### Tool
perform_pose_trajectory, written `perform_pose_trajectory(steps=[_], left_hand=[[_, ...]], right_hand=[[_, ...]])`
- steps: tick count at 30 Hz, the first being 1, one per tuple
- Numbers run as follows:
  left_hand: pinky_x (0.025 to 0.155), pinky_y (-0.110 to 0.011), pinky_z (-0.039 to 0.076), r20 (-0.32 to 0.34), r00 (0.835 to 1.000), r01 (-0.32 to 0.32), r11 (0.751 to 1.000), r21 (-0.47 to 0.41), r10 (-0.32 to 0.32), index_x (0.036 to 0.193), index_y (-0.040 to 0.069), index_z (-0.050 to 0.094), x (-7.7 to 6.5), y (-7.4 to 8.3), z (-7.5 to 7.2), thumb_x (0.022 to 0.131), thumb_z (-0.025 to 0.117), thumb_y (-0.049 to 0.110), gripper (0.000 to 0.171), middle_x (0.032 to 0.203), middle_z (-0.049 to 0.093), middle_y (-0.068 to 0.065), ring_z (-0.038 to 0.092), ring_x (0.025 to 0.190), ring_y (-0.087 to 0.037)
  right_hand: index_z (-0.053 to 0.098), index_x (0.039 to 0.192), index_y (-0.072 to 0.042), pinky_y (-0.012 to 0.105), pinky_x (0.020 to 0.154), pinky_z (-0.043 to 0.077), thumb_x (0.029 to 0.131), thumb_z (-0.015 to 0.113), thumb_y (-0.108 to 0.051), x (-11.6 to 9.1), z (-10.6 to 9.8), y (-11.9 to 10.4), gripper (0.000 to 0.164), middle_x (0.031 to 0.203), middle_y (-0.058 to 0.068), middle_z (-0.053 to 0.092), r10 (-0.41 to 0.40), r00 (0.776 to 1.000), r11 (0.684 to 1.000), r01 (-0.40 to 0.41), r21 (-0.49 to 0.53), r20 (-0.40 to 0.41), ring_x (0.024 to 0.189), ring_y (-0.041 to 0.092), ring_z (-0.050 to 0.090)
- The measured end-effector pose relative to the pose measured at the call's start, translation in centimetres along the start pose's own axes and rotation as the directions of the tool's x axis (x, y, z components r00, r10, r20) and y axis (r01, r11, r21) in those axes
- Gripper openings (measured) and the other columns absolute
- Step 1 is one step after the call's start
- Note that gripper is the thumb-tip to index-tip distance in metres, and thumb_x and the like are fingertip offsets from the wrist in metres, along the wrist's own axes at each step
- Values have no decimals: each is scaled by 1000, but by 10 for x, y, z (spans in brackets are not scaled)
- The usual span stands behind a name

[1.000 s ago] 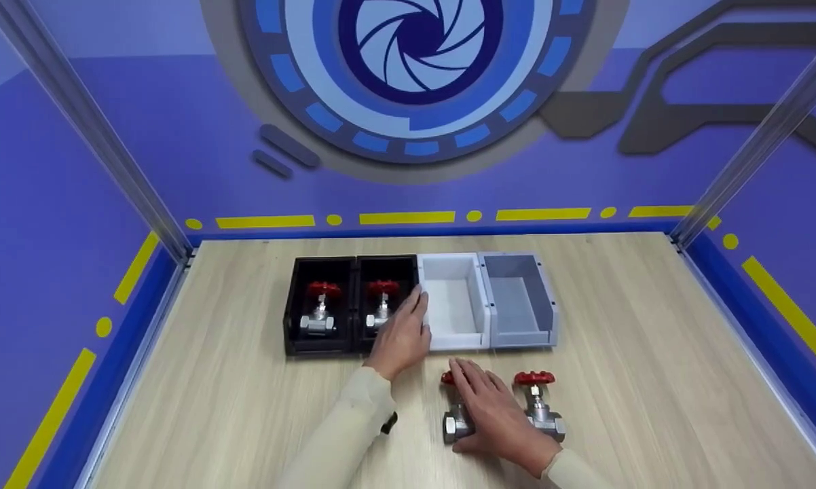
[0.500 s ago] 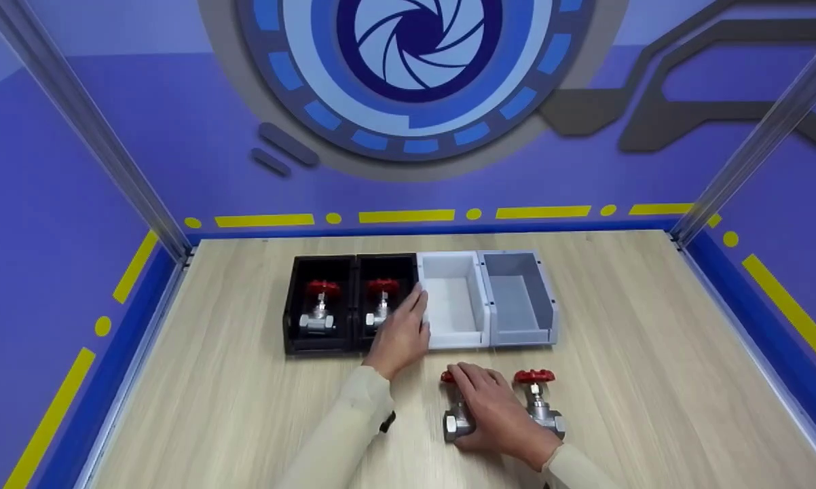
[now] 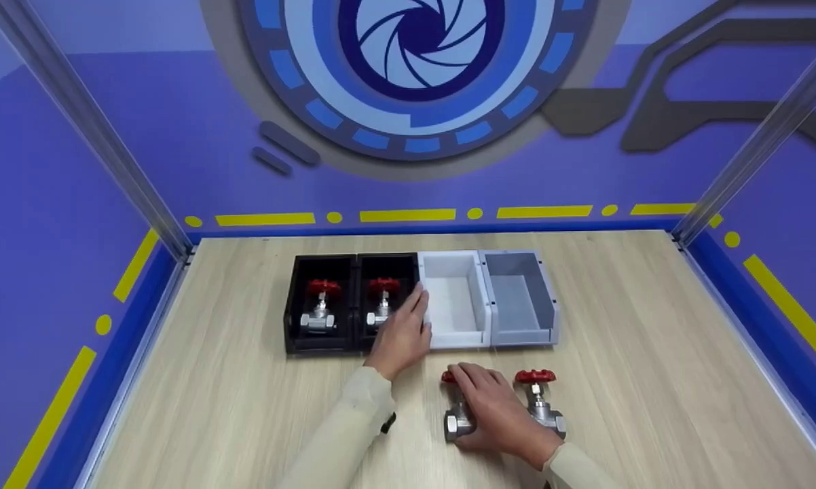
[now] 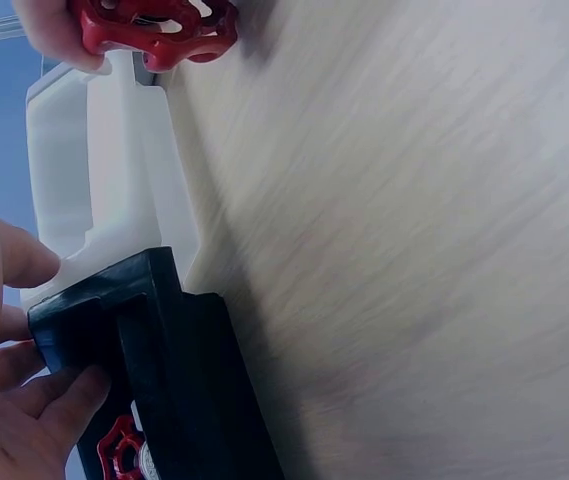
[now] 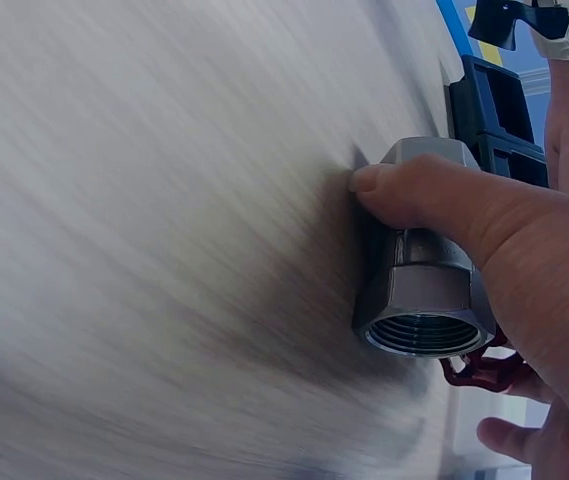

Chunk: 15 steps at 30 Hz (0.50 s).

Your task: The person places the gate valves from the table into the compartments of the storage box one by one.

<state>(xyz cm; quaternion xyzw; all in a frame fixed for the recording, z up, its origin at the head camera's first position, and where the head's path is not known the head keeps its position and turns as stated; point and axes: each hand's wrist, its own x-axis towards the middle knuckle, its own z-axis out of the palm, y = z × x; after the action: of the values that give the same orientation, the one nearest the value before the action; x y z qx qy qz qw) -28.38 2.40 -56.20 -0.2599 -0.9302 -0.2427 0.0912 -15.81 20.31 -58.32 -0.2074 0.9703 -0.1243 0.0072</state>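
Note:
My left hand (image 3: 400, 339) pinches the adjoining walls of the right-hand black bin (image 3: 387, 267) and the white bin (image 3: 453, 338). In the left wrist view the thumb (image 4: 29, 260) lies on the white side, with fingers (image 4: 79, 400) inside the black bin. My right hand (image 3: 496, 414) grips the left of two metal gate valves (image 3: 454, 426) on the table, its thumb (image 5: 414, 190) across the valve body, its fingers over the red handwheel (image 4: 164, 42). The other valve (image 3: 537, 401) stands just right of that hand, partly hidden by it.
A grey bin (image 3: 520, 305) ends the row at right. Another black bin (image 3: 321, 267) ends it at left. Each black bin holds a red-wheeled valve, one (image 3: 318, 319) in the left bin and one (image 3: 381, 299) beside my left hand. Printed blue-purple panels (image 3: 408, 190) enclose the wooden table (image 3: 211, 407).
The right hand's fingers have drawn back slightly and curled closer round the left valve on the table. The left hand, bins and valves hold their places.

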Motion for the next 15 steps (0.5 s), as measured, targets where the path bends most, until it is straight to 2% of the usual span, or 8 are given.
perform_pose_trajectory(steps=[9,15], left_hand=[[80,-41,55,-24,1000,4,1000,-3,-4,142,2,47,1,1,3,91,60,15,54,152,41,-11,66,103,-31],[76,-41,56,-36,999,-2,1000,-8,1,141,1,48,0,1,2,91,58,14,53,152,42,-12,66,101,-30]], right_hand=[[35,147,-5,46,107,37,55,85,-49,1,-1,1,114,142,12,48,-15,1000,1000,15,5,-22,132,27,44],[40,144,-4,45,103,40,53,86,-49,1,1,2,112,137,11,52,-61,995,998,59,-30,-80,128,26,47]])
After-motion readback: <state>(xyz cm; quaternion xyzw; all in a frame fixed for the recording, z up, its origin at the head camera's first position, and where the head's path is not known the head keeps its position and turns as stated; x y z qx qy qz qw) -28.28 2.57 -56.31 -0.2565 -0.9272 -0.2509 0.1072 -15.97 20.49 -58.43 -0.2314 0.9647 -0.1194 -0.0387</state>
